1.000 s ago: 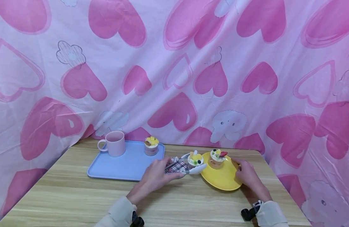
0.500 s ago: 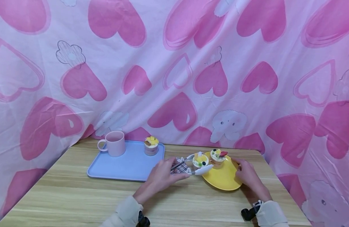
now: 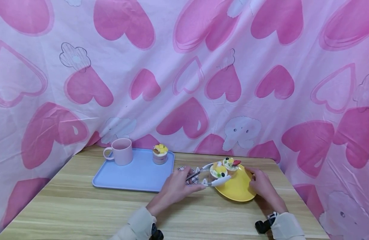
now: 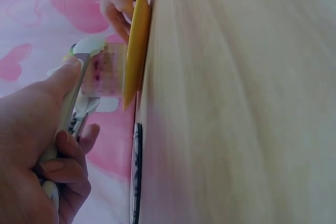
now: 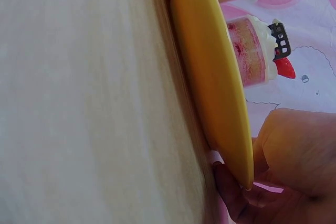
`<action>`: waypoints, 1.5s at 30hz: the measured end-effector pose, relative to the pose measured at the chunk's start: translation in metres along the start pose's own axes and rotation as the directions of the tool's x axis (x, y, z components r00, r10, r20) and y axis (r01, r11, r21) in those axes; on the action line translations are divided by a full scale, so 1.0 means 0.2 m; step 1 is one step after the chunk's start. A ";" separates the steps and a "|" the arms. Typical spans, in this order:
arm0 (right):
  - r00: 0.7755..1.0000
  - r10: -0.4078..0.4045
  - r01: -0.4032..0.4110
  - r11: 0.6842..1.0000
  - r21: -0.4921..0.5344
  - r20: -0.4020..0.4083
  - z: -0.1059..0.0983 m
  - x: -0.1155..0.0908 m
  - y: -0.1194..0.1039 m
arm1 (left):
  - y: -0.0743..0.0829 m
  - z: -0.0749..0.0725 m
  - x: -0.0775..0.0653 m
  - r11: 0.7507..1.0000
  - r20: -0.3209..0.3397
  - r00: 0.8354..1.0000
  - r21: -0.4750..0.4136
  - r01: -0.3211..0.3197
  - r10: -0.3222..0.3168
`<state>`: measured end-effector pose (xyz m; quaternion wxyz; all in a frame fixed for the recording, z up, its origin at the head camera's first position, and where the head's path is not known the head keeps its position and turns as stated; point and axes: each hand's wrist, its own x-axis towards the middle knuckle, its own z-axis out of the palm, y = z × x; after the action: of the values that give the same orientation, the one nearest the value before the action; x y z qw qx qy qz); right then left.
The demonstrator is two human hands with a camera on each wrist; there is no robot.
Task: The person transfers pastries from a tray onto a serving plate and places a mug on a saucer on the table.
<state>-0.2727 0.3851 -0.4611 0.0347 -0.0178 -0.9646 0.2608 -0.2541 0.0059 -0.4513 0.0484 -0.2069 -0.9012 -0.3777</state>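
Observation:
My left hand (image 3: 178, 185) grips a pair of tongs (image 3: 221, 180) with white tips. Between those tips is a clear dessert cup (image 3: 218, 170) topped with yellow fruit, green bits and a dark berry. It is at the left side of the yellow plate (image 3: 241, 188); I cannot tell whether its base touches the plate. A second dessert cup (image 3: 231, 164), with a strawberry slice and a black decoration (image 5: 282, 40), stands on the plate just behind it. My right hand (image 3: 264, 185) pinches the plate's right rim, thumb and fingers on opposite faces in the right wrist view.
A blue tray (image 3: 127, 176) lies to the left, bearing a pink mug (image 3: 123, 154) and a mango-topped dessert cup (image 3: 159, 157). A plaid coaster (image 3: 194, 179) lies flat on the wooden table (image 3: 91, 213) beneath the tongs. A pink heart-patterned cloth (image 3: 184, 123) hangs behind.
My left hand has moved to the right with the tongs and dessert cup, from above the coaster to the plate's left side. The right hand and plate have stayed put.

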 end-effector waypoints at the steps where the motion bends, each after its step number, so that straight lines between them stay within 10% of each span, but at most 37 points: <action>1: 1.000 -0.003 0.003 1.000 -0.002 -0.001 0.00 0.00 0.00 | 0.00 0.01 0.00 1.000 0.004 1.000 0.000 -0.009 0.009; 24: 1.000 -0.008 0.008 1.000 0.000 -0.001 0.00 0.00 0.01 | 0.04 0.08 0.01 0.998 0.032 0.999 -0.043 -0.040 0.041; 45: 1.000 -0.012 0.012 1.000 -0.014 -0.002 0.00 0.00 0.00 | -0.14 -0.11 -0.03 0.998 0.130 0.990 -0.014 -0.059 0.061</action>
<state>-0.2721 0.3853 -0.4617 0.0371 -0.0123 -0.9665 0.2536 -0.2613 -0.0283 -0.4560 -0.0003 -0.2584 -0.8940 -0.3661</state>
